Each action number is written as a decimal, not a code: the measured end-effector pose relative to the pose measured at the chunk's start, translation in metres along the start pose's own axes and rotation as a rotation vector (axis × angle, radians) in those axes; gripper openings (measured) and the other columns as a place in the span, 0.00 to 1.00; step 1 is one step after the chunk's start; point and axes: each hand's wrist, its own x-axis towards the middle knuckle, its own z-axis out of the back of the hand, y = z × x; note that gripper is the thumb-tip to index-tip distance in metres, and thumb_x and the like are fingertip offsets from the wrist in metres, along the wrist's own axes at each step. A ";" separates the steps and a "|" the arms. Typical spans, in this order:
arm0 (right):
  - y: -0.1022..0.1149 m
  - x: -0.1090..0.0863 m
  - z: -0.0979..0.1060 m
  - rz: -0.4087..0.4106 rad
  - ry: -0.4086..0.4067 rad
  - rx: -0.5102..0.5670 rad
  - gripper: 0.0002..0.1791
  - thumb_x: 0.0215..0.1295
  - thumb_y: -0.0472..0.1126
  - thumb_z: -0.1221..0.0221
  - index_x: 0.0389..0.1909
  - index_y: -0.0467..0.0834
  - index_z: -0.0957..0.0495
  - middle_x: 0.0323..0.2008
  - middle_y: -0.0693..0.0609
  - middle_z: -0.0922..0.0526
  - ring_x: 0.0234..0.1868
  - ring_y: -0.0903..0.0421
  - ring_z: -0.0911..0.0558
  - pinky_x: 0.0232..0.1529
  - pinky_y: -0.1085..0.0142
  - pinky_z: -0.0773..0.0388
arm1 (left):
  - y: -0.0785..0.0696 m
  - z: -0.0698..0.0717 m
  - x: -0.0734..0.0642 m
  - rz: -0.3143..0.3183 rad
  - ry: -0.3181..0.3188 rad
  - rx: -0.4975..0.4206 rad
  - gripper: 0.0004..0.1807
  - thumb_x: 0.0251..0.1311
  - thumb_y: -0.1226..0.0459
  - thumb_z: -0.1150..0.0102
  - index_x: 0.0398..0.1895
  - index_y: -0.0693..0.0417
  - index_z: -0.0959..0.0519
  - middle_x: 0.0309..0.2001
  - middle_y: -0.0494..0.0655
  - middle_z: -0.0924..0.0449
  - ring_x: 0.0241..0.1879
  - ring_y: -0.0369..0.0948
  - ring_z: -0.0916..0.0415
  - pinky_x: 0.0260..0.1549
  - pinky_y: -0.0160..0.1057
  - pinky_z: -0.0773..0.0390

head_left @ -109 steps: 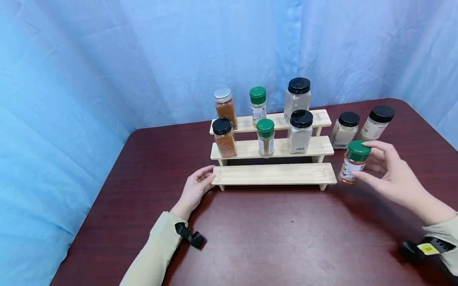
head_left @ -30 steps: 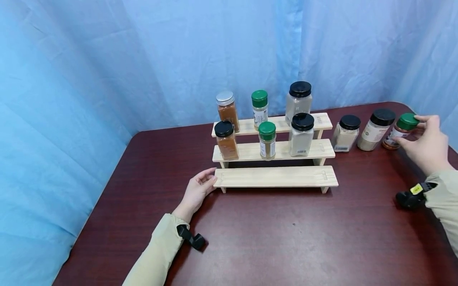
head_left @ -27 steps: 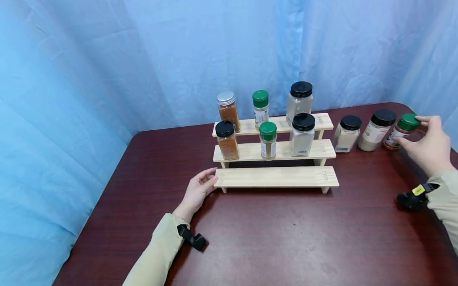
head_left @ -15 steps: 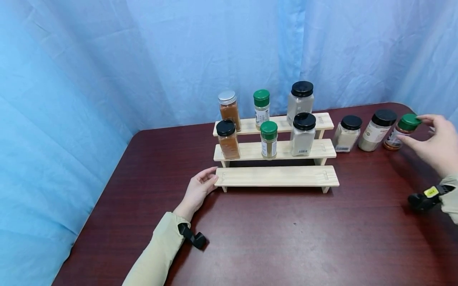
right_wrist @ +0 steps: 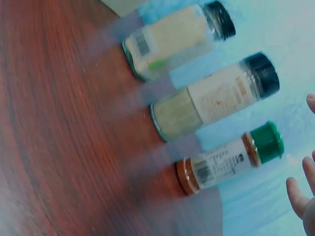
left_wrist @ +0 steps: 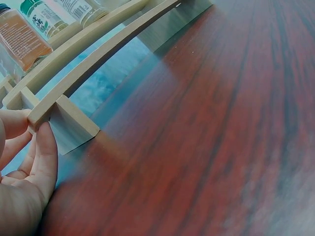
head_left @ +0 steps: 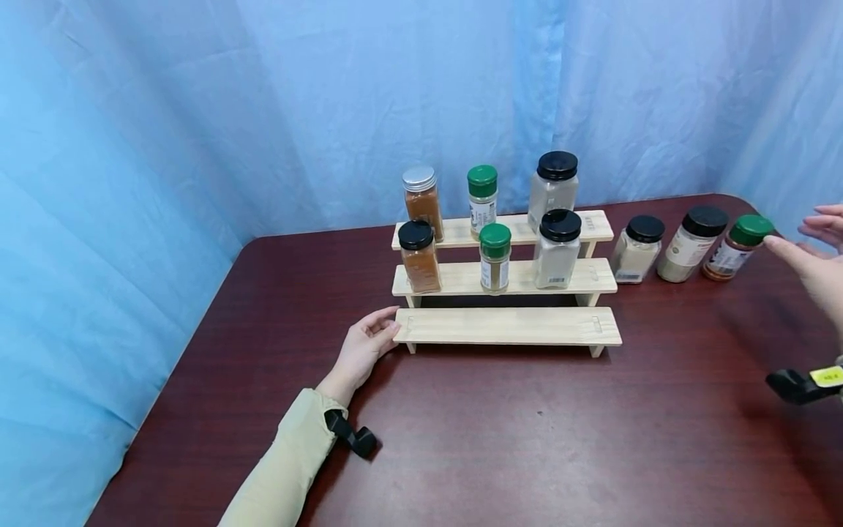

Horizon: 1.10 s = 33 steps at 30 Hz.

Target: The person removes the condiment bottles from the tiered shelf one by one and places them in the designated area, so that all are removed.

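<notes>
With the red jar [head_left: 729,258] upright on the tabletop [head_left: 474,439] at the right end of its row, the step in hand looks like letting it go cleanly. The right hand [head_left: 819,260] is just beside its green lid [head_left: 752,229], fingers spread wide and holding nothing; it is best drawn off to the right, thumb well away from the lid, so that nothing nudges the jar into the tan jar [head_left: 687,250] beside it. The left hand [head_left: 362,348] pinches the left end of the front shelf [head_left: 507,326] between thumb and fingers; a light, level hold would serve, since any tug might shift it. The head view makes the right thumb seem to meet the lid, whereas the right wrist view shows a gap there, plus a barcode on the jar's label, too small to make out from the head. Only the left wrist view shows the shelf's underside and the broad inner face of its left leg [left_wrist: 74,125].
</notes>
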 end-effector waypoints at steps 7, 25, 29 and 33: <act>0.042 -0.027 -0.001 0.011 0.038 0.063 0.31 0.60 0.38 0.38 0.64 0.57 0.35 0.55 0.68 0.30 0.58 0.70 0.30 0.60 0.77 0.34 | -0.002 0.001 0.001 -0.013 0.015 0.006 0.23 0.65 0.74 0.50 0.64 0.67 0.33 0.32 0.39 0.27 0.29 0.29 0.27 0.31 0.26 0.24; 0.202 -0.112 -0.023 0.156 0.454 0.488 0.33 0.59 0.20 0.45 0.64 0.43 0.38 0.53 0.61 0.29 0.53 0.69 0.29 0.46 0.86 0.30 | 0.000 0.000 0.001 -0.024 0.002 0.016 0.22 0.65 0.74 0.50 0.63 0.66 0.33 0.33 0.40 0.28 0.29 0.30 0.27 0.30 0.26 0.24; 0.207 -0.119 -0.033 0.168 0.553 0.760 0.34 0.56 0.15 0.49 0.63 0.40 0.37 0.54 0.55 0.28 0.54 0.65 0.26 0.47 0.82 0.27 | 0.000 0.000 0.000 -0.021 -0.004 0.021 0.22 0.65 0.74 0.50 0.63 0.66 0.33 0.32 0.40 0.27 0.29 0.29 0.27 0.30 0.26 0.24; 0.213 -0.125 -0.044 0.178 0.582 0.764 0.33 0.56 0.15 0.49 0.62 0.41 0.37 0.55 0.56 0.28 0.54 0.66 0.27 0.48 0.82 0.28 | 0.001 0.000 0.000 -0.015 -0.002 0.016 0.22 0.65 0.74 0.50 0.63 0.67 0.33 0.32 0.39 0.27 0.29 0.29 0.27 0.30 0.26 0.24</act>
